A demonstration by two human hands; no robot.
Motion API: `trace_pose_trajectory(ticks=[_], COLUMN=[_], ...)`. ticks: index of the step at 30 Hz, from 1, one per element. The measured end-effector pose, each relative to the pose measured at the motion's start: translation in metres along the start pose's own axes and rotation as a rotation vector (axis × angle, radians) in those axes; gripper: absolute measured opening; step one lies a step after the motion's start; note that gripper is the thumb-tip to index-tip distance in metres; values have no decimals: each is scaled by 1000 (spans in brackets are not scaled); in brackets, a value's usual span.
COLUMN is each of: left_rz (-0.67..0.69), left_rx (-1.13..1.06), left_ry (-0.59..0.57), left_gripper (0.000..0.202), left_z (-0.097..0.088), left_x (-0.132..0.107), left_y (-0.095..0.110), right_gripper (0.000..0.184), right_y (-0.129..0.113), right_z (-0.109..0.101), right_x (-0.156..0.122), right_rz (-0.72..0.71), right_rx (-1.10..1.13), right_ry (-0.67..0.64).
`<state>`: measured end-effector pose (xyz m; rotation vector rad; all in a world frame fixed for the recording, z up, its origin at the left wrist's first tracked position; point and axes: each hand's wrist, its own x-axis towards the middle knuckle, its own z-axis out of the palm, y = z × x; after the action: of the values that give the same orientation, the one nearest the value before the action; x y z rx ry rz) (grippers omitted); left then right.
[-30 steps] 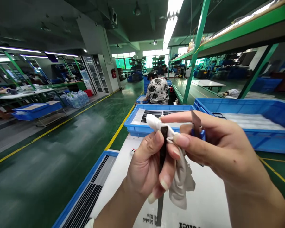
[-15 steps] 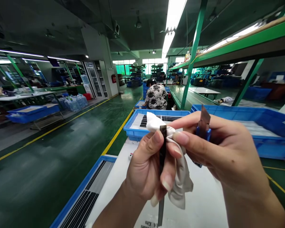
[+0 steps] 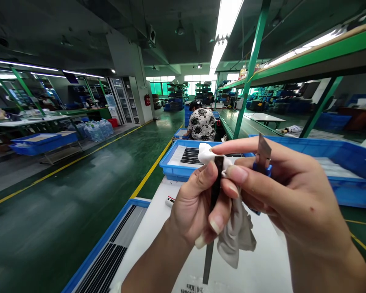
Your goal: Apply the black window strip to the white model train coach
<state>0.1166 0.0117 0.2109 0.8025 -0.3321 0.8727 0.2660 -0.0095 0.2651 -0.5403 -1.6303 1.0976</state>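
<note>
Nearest, at the centre of the clock, the worker's two bare hands meet. The left hand [image 3: 193,205] grips a flat, narrow black strip [image 3: 216,183], matte and straight-edged, standing nearly upright with its lower end slanting toward seven o'clock. The right hand [image 3: 280,183] pinches a soft white cloth [image 3: 236,234] against the strip's upper end; the loose fabric hangs below in crumpled folds. Tucked in that same right hand is a utility knife [image 3: 264,152], its thin metal blade pointing up to twelve o'clock from a blue plastic mount.

Below the hands spreads a smooth white surface [image 3: 247,272], with upside-down printed lettering at six o'clock. A small white object with a red mark [image 3: 170,201] lies on it at nine o'clock, partly hidden by the left hand. At eight o'clock, a blue plastic tray [image 3: 98,245] holds rows of slim black strips. Another ribbed blue tray [image 3: 177,171] sits at eleven, similarly filled, and a deeper blue bin [image 3: 354,191] at two o'clock.

Farther off, toward twelve, a seated person in a black-and-white patterned shirt [image 3: 202,123] faces away, beyond them shelving and green-tinted windows.
</note>
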Motion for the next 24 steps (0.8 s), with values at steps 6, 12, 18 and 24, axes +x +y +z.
trace_pose_trajectory(ticks=[6, 12, 18, 24], left_rz=[-18, -5, 8, 24], left_rx=[3, -42, -16, 9], left_ry=[-10, -52, -18, 85], left_gripper=[29, 33, 29, 30], left_z=[0, 3, 6, 10], left_x=[1, 3, 5, 2], left_y=[-3, -6, -7, -9], right_gripper=[14, 13, 12, 14], right_y=[2, 3, 2, 2], right_z=[-3, -5, -6, -6], right_x=[-3, -6, -7, -6], right_rz=[-1, -8, 18, 14], right_rx=[7, -5, 55, 54], right_ry=[3, 54, 48, 36])
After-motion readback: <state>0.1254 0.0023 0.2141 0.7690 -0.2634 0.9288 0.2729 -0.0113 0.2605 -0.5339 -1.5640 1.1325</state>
